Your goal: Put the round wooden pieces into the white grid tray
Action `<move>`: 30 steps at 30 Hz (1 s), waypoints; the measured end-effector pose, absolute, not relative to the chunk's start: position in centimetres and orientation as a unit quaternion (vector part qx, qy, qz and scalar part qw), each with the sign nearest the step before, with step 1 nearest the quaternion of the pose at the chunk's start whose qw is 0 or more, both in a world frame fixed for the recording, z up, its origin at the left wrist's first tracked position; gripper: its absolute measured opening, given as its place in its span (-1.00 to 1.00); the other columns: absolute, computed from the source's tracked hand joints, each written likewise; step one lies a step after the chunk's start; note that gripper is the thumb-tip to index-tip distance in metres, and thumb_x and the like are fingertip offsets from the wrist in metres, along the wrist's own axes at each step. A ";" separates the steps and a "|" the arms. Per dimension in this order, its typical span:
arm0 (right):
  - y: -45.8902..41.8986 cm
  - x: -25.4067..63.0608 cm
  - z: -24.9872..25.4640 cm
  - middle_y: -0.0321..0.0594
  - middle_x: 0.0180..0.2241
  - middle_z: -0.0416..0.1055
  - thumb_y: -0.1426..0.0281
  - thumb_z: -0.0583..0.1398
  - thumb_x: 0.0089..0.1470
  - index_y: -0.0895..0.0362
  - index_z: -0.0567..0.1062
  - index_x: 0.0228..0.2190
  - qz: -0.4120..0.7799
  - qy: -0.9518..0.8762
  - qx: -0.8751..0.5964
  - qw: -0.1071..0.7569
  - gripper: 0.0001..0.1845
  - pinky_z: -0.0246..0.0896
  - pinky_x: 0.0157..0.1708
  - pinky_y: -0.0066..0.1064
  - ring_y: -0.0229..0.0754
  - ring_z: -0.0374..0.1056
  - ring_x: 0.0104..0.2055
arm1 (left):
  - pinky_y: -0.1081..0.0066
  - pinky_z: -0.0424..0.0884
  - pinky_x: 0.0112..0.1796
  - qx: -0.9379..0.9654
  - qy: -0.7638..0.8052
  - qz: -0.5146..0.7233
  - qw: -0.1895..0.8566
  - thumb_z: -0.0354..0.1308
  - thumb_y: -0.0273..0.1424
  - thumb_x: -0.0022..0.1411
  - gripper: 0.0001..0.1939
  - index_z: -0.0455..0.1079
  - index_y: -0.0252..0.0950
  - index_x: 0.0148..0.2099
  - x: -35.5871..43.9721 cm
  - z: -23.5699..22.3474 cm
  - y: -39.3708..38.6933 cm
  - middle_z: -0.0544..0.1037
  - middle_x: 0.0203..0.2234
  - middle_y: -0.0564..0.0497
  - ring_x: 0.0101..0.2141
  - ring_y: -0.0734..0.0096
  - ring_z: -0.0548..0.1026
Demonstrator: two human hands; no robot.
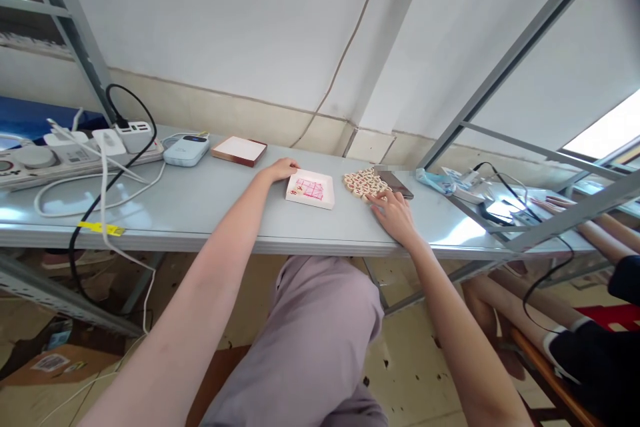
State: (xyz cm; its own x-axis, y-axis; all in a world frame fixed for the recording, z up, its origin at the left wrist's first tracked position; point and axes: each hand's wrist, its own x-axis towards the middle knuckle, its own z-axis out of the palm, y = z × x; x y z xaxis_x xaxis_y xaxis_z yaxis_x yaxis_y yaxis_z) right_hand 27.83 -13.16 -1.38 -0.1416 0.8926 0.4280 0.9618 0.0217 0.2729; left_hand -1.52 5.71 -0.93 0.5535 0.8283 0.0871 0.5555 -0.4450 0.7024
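Observation:
My left hand [285, 169] rests at the back left corner of a shallow white box [327, 195], its fingers curled over the rim. Inside the box are a pink grid print and a few round pieces with red characters [294, 192] at the near left. To the right lies a cluster of round Chinese chess pieces [361, 181], packed close together. At the cluster's near edge is my right hand [394, 215], fingers apart and fingertips at the pieces; no piece shows between them. A dark flat object [397, 185], partly hidden, lies behind that hand.
A box lid [239, 150] and a pale blue device [186, 150] stand left of the white box. A power strip [30, 170] with cables fills the far left of the grey table [250, 230]. At right are a metal frame [500, 80] and another person's arms [595, 227].

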 end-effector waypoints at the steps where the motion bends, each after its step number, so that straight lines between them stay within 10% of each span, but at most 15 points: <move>1: -13.1 27.8 -1.4 -0.10 -0.13 0.30 0.32 -0.03 0.14 -0.02 0.41 -0.03 -0.250 -0.715 -0.649 0.071 -0.60 0.06 -0.18 -0.22 -0.02 0.12 -0.14 | 0.42 0.34 -0.20 0.822 0.421 0.216 0.317 0.02 -0.37 -0.01 -0.65 0.42 -0.36 -0.15 -1.5 -1.0 5.7 0.50 -0.16 -0.09 -0.19 0.30 0.44; 30: -13.4 30.8 -2.1 -0.13 -0.09 0.34 0.28 -0.02 0.07 0.05 0.43 -0.20 -0.144 -0.617 -0.756 0.164 -0.67 0.05 -0.18 -0.16 0.02 0.18 -0.04 | 0.46 0.36 -0.21 0.824 0.425 0.219 0.306 0.01 -0.38 0.00 -0.67 0.42 -0.33 -0.17 -1.5 -1.4 6.1 0.51 -0.17 -0.06 -0.17 0.30 0.44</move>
